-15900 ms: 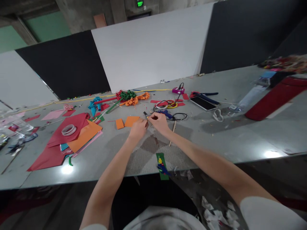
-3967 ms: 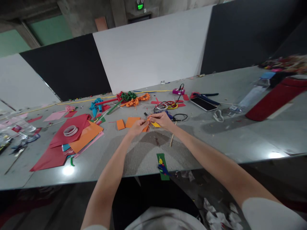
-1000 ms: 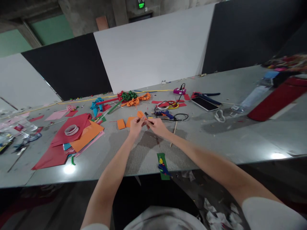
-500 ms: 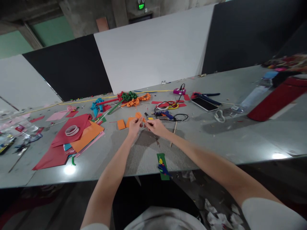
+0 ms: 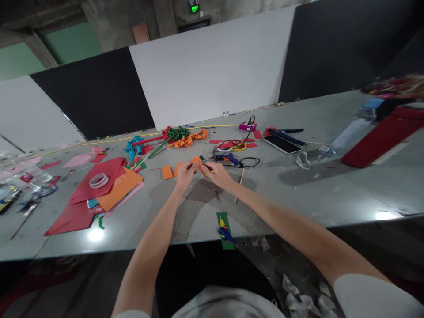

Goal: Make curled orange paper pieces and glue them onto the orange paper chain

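I saw a small orange paper (image 5: 196, 160) above the table (image 5: 298, 194), back from its near edge. The left hand (image 5: 186, 174) and right hand (image 5: 217, 174) both pinched it, fingers nearly closed. Beyond, toward the far edge, lay a blue glue gun (image 5: 228, 157).

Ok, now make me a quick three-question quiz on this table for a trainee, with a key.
1. What colour is the paper between the left hand and right hand?
2. True or false: the phone lies left of the glue gun.
3. Which rests on the large red sheets? A: phone; B: tape; C: glue gun.

Key:
1. Orange.
2. False; it lies right of it.
3. B, the tape.
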Motion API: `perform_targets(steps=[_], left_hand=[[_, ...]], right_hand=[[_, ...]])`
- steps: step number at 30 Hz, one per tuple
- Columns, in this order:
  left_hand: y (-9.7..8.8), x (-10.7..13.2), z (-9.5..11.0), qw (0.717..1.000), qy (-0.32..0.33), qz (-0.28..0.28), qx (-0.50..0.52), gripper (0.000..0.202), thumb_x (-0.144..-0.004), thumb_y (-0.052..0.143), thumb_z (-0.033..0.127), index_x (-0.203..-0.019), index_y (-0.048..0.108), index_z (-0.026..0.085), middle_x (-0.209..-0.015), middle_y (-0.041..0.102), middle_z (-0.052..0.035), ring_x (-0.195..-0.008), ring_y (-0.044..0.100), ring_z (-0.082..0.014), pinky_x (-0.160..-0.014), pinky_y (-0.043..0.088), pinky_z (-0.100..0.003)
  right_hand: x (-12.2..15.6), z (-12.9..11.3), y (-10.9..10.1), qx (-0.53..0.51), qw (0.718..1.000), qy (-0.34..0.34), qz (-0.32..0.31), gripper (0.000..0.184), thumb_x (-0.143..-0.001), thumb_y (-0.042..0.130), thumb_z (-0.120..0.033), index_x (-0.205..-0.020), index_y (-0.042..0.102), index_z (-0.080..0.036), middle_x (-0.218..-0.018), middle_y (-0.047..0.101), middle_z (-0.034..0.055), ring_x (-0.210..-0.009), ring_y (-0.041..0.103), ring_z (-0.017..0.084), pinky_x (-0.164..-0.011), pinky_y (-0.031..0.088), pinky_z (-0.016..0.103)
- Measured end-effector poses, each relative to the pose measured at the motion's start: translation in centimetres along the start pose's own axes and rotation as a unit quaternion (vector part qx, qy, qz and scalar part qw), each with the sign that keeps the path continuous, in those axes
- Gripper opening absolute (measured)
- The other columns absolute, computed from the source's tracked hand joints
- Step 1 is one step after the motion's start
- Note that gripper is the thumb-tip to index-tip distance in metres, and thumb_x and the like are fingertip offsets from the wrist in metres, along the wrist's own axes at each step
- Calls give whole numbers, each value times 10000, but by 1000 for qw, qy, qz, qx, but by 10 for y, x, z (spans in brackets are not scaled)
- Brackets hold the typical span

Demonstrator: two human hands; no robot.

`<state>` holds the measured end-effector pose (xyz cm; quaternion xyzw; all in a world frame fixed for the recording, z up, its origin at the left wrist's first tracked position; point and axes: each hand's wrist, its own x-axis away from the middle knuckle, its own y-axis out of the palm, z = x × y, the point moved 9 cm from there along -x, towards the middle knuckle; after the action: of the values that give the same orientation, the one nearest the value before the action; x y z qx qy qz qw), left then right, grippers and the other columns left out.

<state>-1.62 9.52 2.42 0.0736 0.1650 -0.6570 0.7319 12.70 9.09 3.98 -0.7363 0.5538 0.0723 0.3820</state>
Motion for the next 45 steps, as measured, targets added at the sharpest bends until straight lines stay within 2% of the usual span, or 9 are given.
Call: perform_targets(steps=[3,6,11,17,27,30,35,40,45], left_hand=[[1,3,10,999,10,3,-32,540,-820,675,648,-576,560,180,-544,529,3,-529,421,-104,-537,331,-257],[0,5,16,1000,13,14,-17,508,-847,659,618,-600,593,178,-564,571,-9,-544,463,-110,-566,370,-256],[3,4,10,999,2,5,46,485,-841,676,607,-640,611,170,-594,602,-20,-575,527,-113,-602,419,-247],[7,1,-3,995,-26,-8,92,500,-802,708,638,-666,603,169,-585,585,-11,-536,508,-104,-537,373,-237],[6,5,10,999,13,-3,36,436,-838,707,556,-656,607,172,-555,572,4,-520,478,-95,-545,361,-235],[5,5,11,1000,16,4,23,435,-845,705,535,-636,593,170,-545,558,9,-512,459,-90,-540,346,-235],[1,4,7,999,5,29,29,437,-836,722,514,-610,554,179,-528,534,16,-513,478,-98,-531,344,-240],[-1,5,4,999,8,47,25,442,-848,716,505,-604,533,184,-518,506,29,-503,444,-90,-529,332,-239],[-5,6,0,997,-7,71,33,431,-833,739,491,-614,528,186,-528,501,35,-509,438,-87,-522,330,-232]], right_hand=[[0,-3,-6,-18,999,-6,32,462,-966,480,-570,-712,575,-196,-662,559,11,-636,490,157,-636,369,286],[1,-4,-8,-30,999,-3,43,495,-959,480,-607,-720,601,-191,-662,561,15,-643,490,161,-644,369,291],[1,5,-7,-90,994,43,39,544,-910,518,-679,-730,639,-180,-645,545,13,-614,441,151,-584,336,286],[0,8,-2,-142,988,62,3,536,-893,553,-676,-716,642,-178,-615,536,8,-584,419,142,-562,328,286],[4,3,-10,-94,993,36,59,485,-931,549,-604,-718,633,-176,-622,521,1,-597,435,141,-580,329,283],[4,1,-7,-81,995,36,40,508,-937,526,-624,-708,613,-179,-623,520,-3,-591,431,136,-578,321,281],[3,1,9,-47,998,31,-42,568,-960,457,-641,-680,621,-175,-584,560,0,-552,468,133,-577,335,274],[2,-4,9,-15,999,2,-52,583,-980,417,-634,-695,633,-173,-609,620,20,-552,496,141,-589,345,274],[3,-5,8,-10,998,15,-52,584,-984,411,-637,-725,652,-172,-633,645,28,-563,524,147,-597,359,274]])
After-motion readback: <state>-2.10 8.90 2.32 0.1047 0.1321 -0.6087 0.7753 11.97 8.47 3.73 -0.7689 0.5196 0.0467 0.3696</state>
